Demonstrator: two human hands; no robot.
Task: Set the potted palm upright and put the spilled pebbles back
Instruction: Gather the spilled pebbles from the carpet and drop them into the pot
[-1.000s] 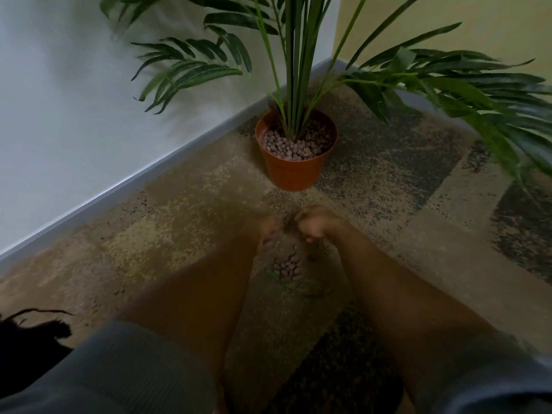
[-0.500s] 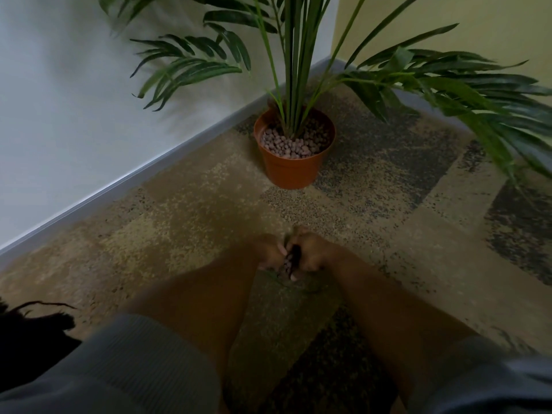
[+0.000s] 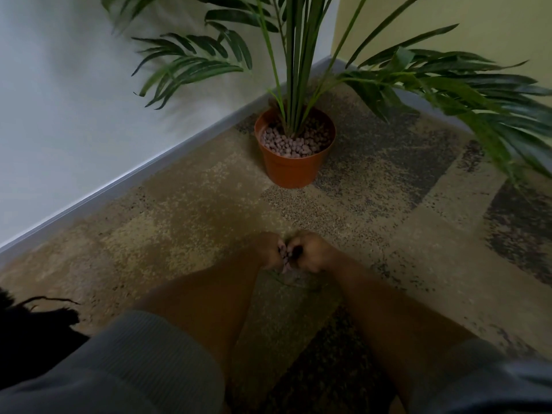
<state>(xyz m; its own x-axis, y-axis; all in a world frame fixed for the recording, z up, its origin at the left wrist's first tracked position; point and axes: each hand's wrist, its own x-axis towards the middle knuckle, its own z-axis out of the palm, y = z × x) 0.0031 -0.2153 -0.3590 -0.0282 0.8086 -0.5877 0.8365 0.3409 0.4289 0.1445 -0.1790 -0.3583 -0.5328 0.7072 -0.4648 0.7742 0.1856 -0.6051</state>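
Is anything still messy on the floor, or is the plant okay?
The pot stands upright with pebbles inside. The only mess is a few pebbles, cupped between the left hand and right hand above the carpet.

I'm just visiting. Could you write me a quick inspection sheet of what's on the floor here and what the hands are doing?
Surface: patterned carpet, brown and grey patches.
Job's things: potted palm standing upright in the corner, pebbles filling its orange pot; spilled pebbles gathered between the hands.
Clutter: a green leaf scrap under the hands; a dark object at the left edge, unclear.
Hands: left hand and right hand cupped together around pebbles.
Cables: nothing seen.
Surroundings: white wall, grey skirting board, yellow-green wall.
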